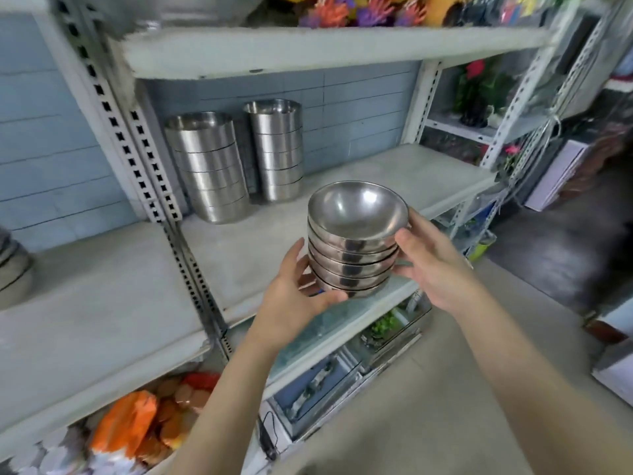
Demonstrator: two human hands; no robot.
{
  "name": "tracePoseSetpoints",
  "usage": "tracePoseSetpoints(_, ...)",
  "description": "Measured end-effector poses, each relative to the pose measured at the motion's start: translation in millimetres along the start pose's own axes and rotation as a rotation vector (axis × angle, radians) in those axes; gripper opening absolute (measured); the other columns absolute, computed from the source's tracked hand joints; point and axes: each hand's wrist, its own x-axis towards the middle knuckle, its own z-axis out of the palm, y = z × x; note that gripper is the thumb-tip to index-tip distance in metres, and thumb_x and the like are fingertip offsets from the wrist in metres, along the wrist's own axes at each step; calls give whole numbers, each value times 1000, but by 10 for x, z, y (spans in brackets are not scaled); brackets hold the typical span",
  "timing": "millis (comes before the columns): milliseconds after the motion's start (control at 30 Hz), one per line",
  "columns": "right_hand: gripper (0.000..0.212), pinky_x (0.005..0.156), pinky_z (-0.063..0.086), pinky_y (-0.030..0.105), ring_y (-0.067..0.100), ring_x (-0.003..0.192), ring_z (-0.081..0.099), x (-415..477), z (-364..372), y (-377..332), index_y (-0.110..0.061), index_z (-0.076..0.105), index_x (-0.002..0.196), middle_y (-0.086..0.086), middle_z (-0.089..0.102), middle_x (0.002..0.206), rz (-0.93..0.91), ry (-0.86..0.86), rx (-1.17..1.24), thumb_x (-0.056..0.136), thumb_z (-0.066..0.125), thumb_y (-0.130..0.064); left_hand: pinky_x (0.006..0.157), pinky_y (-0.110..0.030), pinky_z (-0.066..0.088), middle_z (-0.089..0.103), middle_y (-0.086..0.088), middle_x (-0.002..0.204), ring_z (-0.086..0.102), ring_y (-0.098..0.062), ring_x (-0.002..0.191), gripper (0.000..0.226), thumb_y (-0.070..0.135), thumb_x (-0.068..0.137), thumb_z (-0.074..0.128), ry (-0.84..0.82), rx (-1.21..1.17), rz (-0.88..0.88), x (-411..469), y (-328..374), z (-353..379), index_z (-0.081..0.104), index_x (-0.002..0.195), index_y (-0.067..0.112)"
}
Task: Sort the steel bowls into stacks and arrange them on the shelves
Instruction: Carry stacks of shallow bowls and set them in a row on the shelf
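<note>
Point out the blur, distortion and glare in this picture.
Head view: wide-angle distortion bows the shelf upright and the shelf edges; head view: motion blur smears the right margin and the top shelf; head view: the stack of bowls between the left hand and right hand is fairly sharp, with soft glare inside the top bowl.

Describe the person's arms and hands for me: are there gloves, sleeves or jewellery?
Both are bare: the left hand and the right hand wear no gloves, and no ring, watch or bracelet shows. The forearms are uncovered up to the picture's lower edge, so no sleeve is in view.
</note>
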Motion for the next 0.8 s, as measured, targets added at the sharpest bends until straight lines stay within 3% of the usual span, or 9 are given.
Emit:
tracePoseSetpoints(67, 76, 101, 52, 52, 17, 124, 61, 300, -194, 41, -35, 47, 144, -14, 66, 131, 12, -7, -3, 74, 75, -49, 99, -42, 52, 57, 2, 137, 64, -16, 114, 116, 46, 49, 92, 33, 9, -18, 357, -76, 110, 29, 146, 31)
tracePoseSetpoints(133, 67, 97, 55, 46, 9, 119, 63, 621, -358, 92, -40, 47, 139, -23, 67, 124, -4, -27, -11, 76, 70, -40, 101, -40, 50, 60, 6, 132, 64, -12, 113, 101, 40, 52, 93, 63, 16, -24, 718, -158, 215, 39, 137, 31)
tracePoseSetpoints(200, 66, 91, 58, 37, 3, 114, 65, 933, -502, 140, -39, 47, 138, -26, 68, 120, -9, -27, 7, 76, 69, -36, 104, -33, 47, 61, 12, 129, 60, -3, 115, 84, 28, 61, 92, 60, 21, -26, 1055, -193, 296, 44, 129, 34)
tracePoseSetpoints(333, 72, 94, 57, 41, 7, 120, 63, 1516, -789, 270, -38, 46, 142, -20, 65, 129, 2, -47, 32, 75, 71, -41, 97, -16, 38, 57, 18, 127, 50, 11, 118, 82, 26, 67, 88, 62, 71, -3, 1607, -177, 420, 43, 135, 25)
tracePoseSetpoints(433, 61, 94, 56, 43, 3, 111, 66, 1945, -939, 374, -42, 49, 133, -25, 69, 118, 24, -54, 62, 75, 69, -41, 96, -18, 42, 59, 12, 129, 54, 1, 119, 84, 25, 66, 89, 90, 80, -23, 1999, -220, 462, 43, 137, 21)
tracePoseSetpoints(567, 83, 88, 57, 39, 12, 111, 65, 2596, -1052, 485, -43, 56, 128, -20, 69, 121, 29, -132, 48, 54, 84, -70, 90, -10, 46, 62, 4, 126, 59, 4, 110, 73, 7, 71, 85, 139, 32, -72, 2526, -312, 524, 45, 132, 12)
tracePoseSetpoints(633, 91, 81, 58, 36, 15, 108, 65, 2964, -1099, 539, -40, 57, 126, -19, 70, 118, 27, -183, 43, 47, 85, -73, 83, -5, 46, 63, 3, 121, 60, 8, 103, 64, 2, 73, 82, 180, 25, -103, 2814, -334, 543, 47, 126, 10)
tracePoseSetpoints(800, 100, 82, 60, 38, 19, 114, 65, 3859, -1177, 668, -36, 53, 133, -14, 69, 122, 56, -343, 64, 45, 87, -71, 95, -22, 50, 68, 3, 119, 64, -7, 111, 59, 11, 71, 84, 325, 64, -161, 3462, -479, 498, 55, 123, 11)
